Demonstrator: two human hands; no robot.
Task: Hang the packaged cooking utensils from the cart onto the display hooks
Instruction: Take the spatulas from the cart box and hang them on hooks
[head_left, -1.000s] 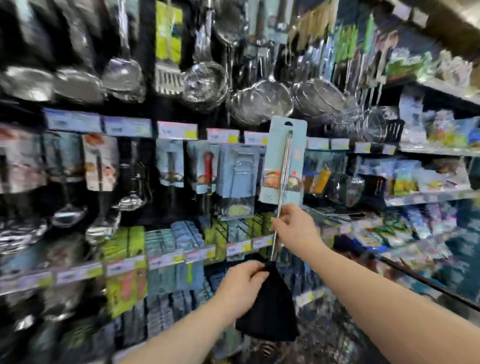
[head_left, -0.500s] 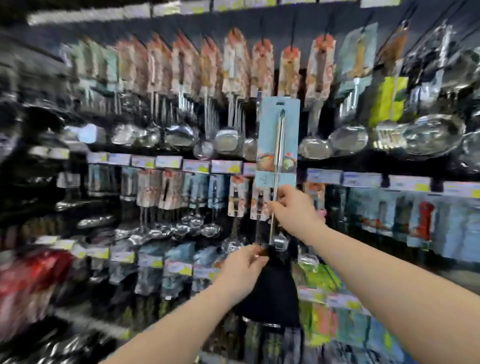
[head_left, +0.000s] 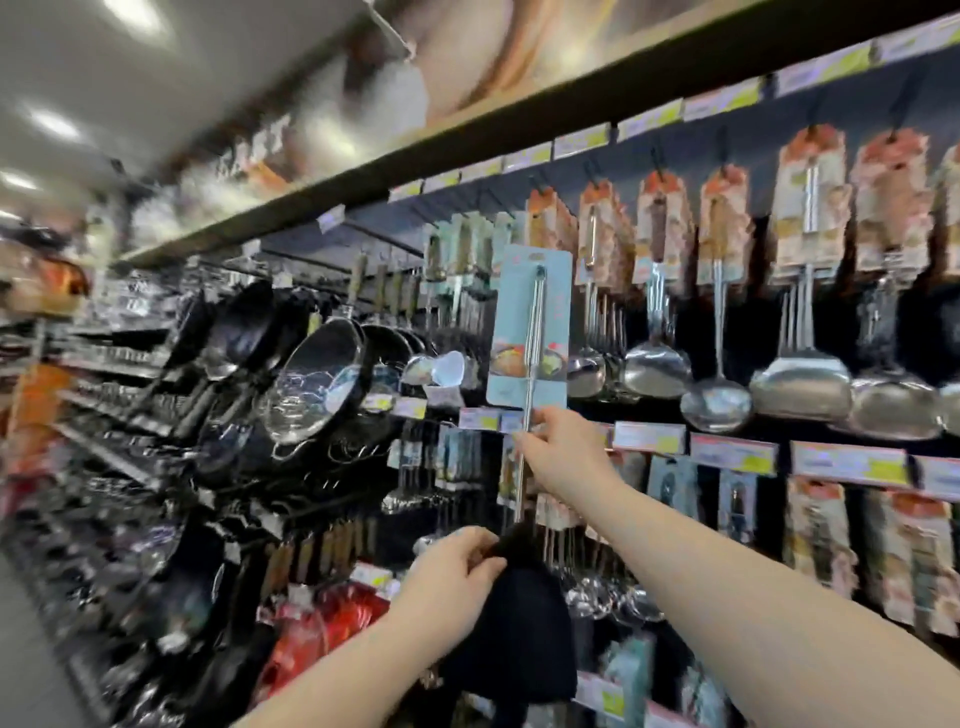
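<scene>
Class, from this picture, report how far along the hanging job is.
Done: carded ladles hang on the top hooks. In hand: right hand pinches the blue-carded utensil, left hand grips its black head. Left: hooking its card; cart unseen.

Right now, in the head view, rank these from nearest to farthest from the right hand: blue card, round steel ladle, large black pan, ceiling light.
1. blue card: just above the right hand, which pinches the handle of the packaged utensil.
2. round steel ladle: hanging to the right.
3. large black pan: to the left, down the aisle.
4. ceiling light: far upper left.
</scene>
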